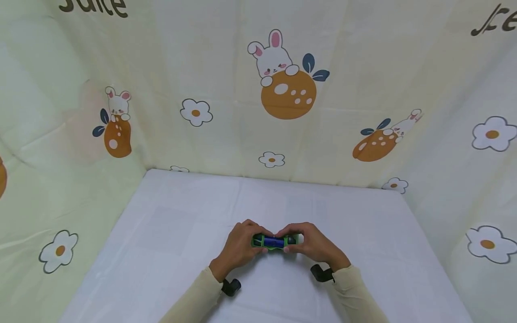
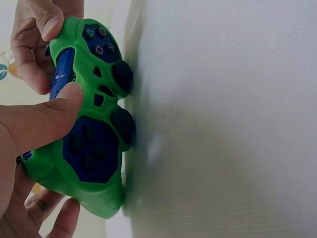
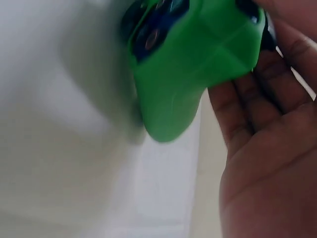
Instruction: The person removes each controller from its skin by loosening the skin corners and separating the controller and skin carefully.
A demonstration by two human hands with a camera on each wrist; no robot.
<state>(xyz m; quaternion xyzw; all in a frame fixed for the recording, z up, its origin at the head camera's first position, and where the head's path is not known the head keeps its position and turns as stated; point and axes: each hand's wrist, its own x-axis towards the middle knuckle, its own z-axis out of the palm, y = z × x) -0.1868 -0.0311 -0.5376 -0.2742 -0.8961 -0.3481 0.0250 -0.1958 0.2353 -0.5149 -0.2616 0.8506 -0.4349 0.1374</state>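
A game controller (image 1: 273,242) in a green cover, with a blue body and black thumbsticks, is between both hands. Its button side and thumbsticks (image 2: 122,78) are turned toward the white table, right at its surface in the left wrist view. The left hand (image 1: 239,244) grips one end, thumb (image 2: 54,116) on the near edge and fingers beyond. At the other end the right hand (image 1: 317,244) pinches the controller between thumb and fingers. In the right wrist view, the green handle (image 3: 171,106) points down beside the right palm (image 3: 277,163).
The table (image 1: 173,233) is covered in white cloth. Behind it and on both sides hang pale curtains (image 1: 226,58) printed with rabbits, oranges and flowers. Black wrist mounts (image 1: 231,287) sit by the cuffs of the beige sleeves (image 1: 194,298).
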